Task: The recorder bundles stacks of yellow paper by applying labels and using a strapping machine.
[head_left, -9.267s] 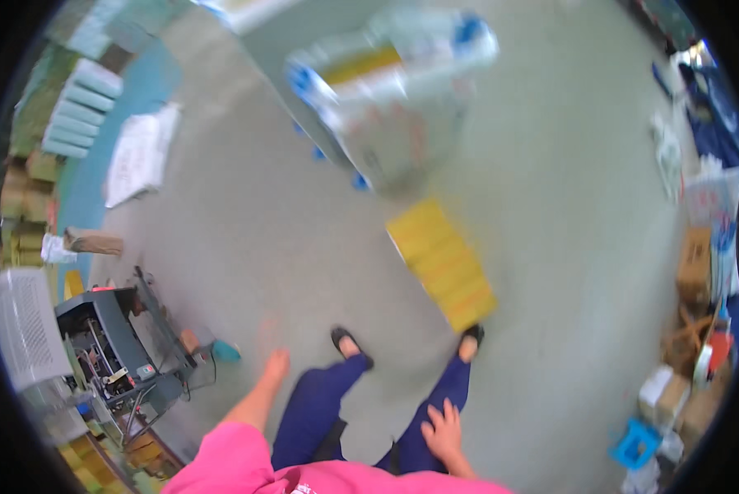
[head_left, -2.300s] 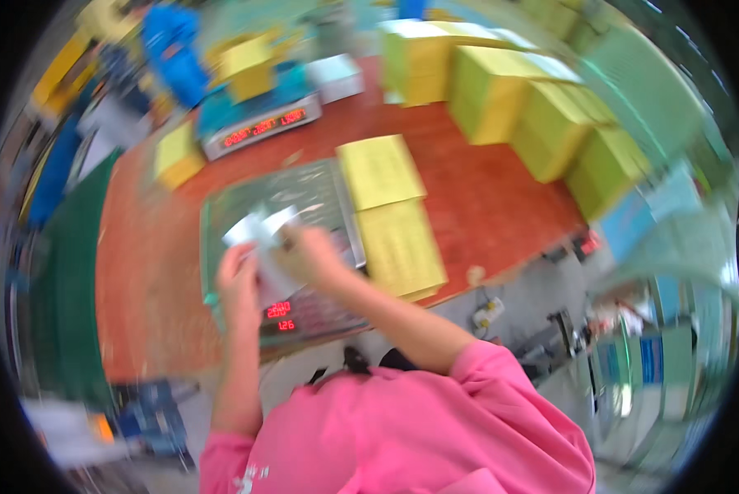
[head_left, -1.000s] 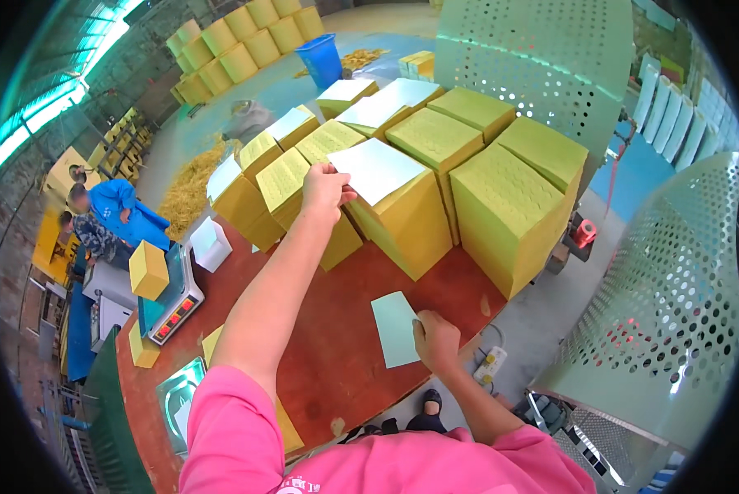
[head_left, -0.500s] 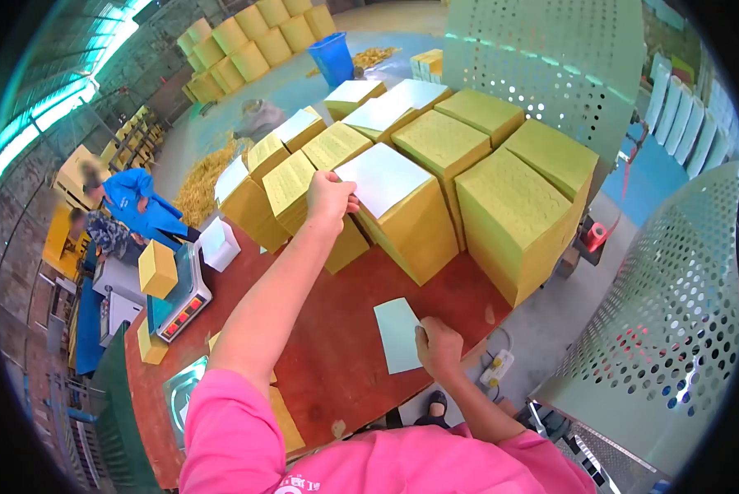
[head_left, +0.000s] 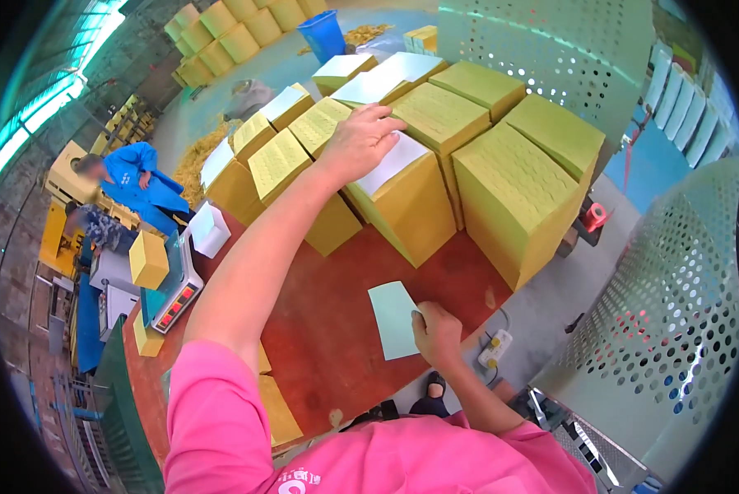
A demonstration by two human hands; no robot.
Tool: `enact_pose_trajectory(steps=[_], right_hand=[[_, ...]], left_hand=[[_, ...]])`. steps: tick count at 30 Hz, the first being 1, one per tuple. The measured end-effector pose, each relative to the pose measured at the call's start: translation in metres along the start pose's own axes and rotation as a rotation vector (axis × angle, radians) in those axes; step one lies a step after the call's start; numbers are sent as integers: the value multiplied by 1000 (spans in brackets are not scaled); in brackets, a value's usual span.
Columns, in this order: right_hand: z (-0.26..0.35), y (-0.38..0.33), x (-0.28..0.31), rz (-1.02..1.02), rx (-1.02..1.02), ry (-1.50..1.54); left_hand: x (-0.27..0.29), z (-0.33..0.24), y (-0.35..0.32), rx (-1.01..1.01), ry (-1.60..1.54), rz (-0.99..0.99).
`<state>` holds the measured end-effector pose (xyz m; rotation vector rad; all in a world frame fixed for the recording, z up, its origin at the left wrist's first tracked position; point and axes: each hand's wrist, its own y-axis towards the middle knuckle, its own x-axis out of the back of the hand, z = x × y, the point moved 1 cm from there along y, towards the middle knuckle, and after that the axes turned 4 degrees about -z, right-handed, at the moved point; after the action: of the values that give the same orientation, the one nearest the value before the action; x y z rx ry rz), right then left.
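The left hand has slid up and now lies flat, fingers spread, on the white sheet under it, while the right hand pinches a pale green sheet beside it.

Yellow-green paper blocks on a red-brown table, pink sleeves, pale sheets.

The stacked paper blocks are yellow-green, their tops finely dotted; the block under the left hand carries a white sheet on top. The right hand pinches a pale mint-green sheet. The table is reddish brown. The sleeves are bright pink. Far left, a person wears blue. A blue bin stands far off. The perforated panels at right are pale green with round holes.
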<state>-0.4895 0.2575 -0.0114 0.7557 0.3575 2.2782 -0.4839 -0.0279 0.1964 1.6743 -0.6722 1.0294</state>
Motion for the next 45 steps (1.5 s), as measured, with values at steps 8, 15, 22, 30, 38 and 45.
enact_pose_trajectory(steps=[8,15,22,30,38,45], right_hand=[[-12,5,8,22,-163,198],[-56,90,2,-351,-292,556],[-50,84,-8,-337,-369,689],[-29,-87,65,-11,-726,1114],[37,-162,26,-103,-1132,1343],[60,-166,34,-125,-1058,1214]], left_hand=[[-38,11,-14,66,34,1],[-43,5,-20,228,94,34],[-20,-23,-42,175,-12,163],[72,-127,-184,-178,-182,299],[103,-154,-259,-21,87,-36],[93,-151,-273,522,-555,215]])
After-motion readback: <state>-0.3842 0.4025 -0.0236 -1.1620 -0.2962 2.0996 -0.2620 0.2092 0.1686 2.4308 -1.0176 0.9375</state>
